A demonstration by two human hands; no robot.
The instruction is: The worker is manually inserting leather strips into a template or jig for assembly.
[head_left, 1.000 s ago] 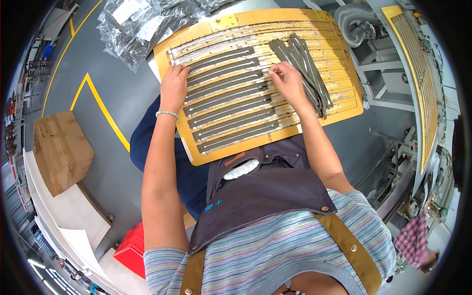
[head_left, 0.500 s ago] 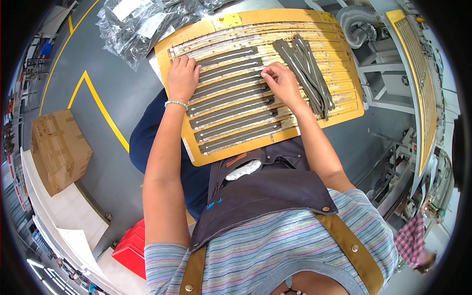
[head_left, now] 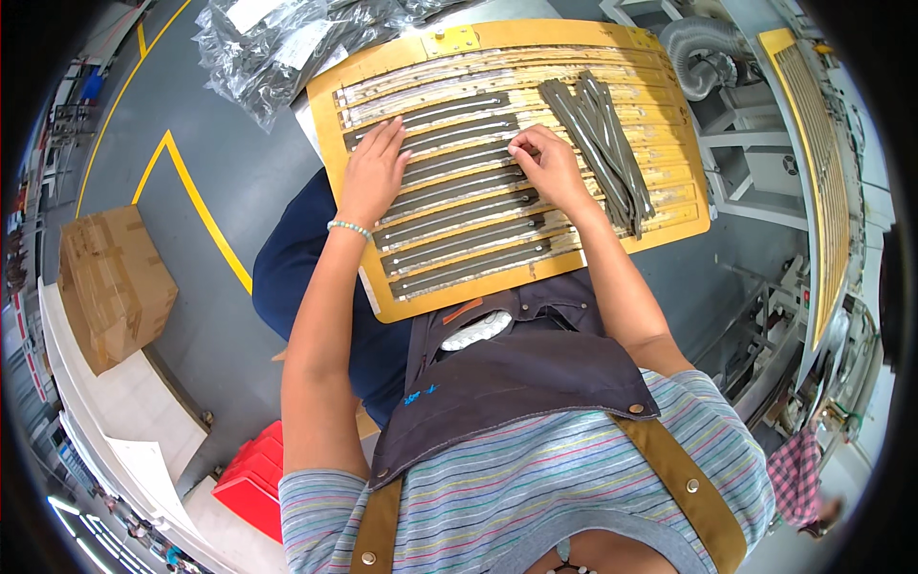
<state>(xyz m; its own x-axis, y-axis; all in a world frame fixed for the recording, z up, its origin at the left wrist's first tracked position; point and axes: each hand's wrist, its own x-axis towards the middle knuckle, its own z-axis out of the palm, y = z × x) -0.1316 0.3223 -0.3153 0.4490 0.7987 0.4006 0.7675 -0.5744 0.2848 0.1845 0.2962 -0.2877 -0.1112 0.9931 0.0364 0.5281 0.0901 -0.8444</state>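
**Dark strips (head_left: 459,229) in rows on a yellow board (head_left: 545,33)**

The left hand (head_left: 375,172) lies open over the board's left side, fingers spread. Near the board's middle, the right hand (head_left: 545,167) curls thumb and forefinger together by the strips' right ends; I cannot tell whether they pinch one. On the board's right lies a loose pile (head_left: 601,148). The strips look light and limp, best held by both ends.

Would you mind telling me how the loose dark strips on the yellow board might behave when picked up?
The loose dark strips are probably floppy, since some curve along their length. They look thin and narrow, so each is likely light. Lying crossed and overlapping, they may slide apart if lifted together.
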